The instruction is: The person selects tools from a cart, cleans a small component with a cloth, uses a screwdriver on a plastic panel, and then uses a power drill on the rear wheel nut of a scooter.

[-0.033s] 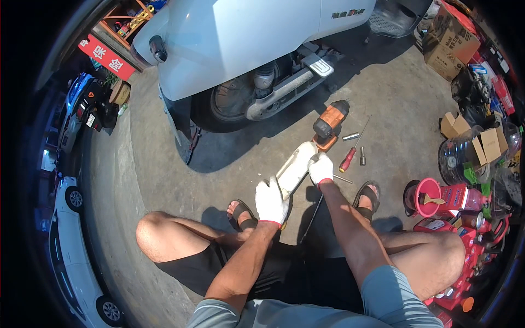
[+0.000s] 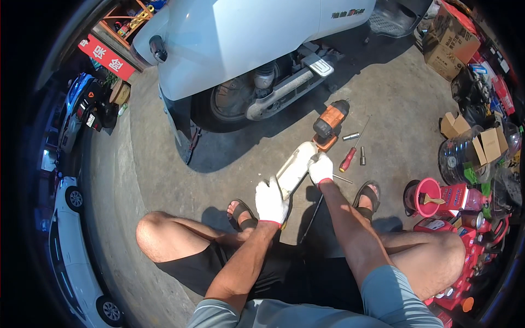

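Both my hands wear white gloves with red cuffs. Between them is a long cream-white cover (image 2: 296,167) with a rounded far end, tilted up to the right. My left hand (image 2: 270,201) grips its near end, fingers wrapped around the edge. My right hand (image 2: 321,168) is closed on its right edge near the far end; whether it pinches anything small there is hidden. Just beyond the cover, an orange and black cordless impact wrench (image 2: 331,120) lies on the floor. A screwdriver (image 2: 348,158) with a red handle and two metal sockets (image 2: 362,156) lie to its right.
A pale blue scooter (image 2: 235,49) stands ahead, its rear wheel (image 2: 219,104) facing me. By my right hand is a metal rod (image 2: 343,179). To the right stand a pink bucket (image 2: 428,191) with a brush, large plastic bottles and cardboard boxes (image 2: 451,44). A white car (image 2: 74,246) is far left.
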Demonstrator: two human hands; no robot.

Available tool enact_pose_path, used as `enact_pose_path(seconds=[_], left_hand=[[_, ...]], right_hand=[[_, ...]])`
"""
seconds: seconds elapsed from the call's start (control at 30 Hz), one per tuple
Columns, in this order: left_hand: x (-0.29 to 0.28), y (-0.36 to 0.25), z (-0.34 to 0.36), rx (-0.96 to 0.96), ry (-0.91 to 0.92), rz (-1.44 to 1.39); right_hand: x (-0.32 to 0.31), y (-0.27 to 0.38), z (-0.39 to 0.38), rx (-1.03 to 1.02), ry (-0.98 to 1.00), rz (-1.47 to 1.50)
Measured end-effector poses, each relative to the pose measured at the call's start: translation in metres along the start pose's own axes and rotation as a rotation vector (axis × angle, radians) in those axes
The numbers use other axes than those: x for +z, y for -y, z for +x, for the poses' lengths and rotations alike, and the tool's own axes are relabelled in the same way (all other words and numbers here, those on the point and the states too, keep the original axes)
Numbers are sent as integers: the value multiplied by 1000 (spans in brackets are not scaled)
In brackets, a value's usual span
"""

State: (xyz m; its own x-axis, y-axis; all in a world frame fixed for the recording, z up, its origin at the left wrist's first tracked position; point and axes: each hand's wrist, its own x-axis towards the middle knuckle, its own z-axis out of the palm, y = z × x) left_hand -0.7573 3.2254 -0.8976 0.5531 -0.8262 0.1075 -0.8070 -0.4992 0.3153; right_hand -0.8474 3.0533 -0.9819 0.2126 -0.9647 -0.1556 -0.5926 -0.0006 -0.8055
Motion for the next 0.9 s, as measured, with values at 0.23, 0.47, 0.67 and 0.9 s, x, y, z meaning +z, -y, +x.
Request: enact_pose_path(seconds=[0.23,0.47,0.67,0.9], left_hand=[[-1,0,0,-6,12,-9],[1,1,-1,-37,59,-2],[4,13,-2,-165,53,-135],[13,32,-4,-187,143,-283]], right_hand=[[-1,3,0,12,1,-18],[-2,11,-8,-3,23,13],[6,23,-8,-47,177,673],[1,49,-8,68,206,883]])
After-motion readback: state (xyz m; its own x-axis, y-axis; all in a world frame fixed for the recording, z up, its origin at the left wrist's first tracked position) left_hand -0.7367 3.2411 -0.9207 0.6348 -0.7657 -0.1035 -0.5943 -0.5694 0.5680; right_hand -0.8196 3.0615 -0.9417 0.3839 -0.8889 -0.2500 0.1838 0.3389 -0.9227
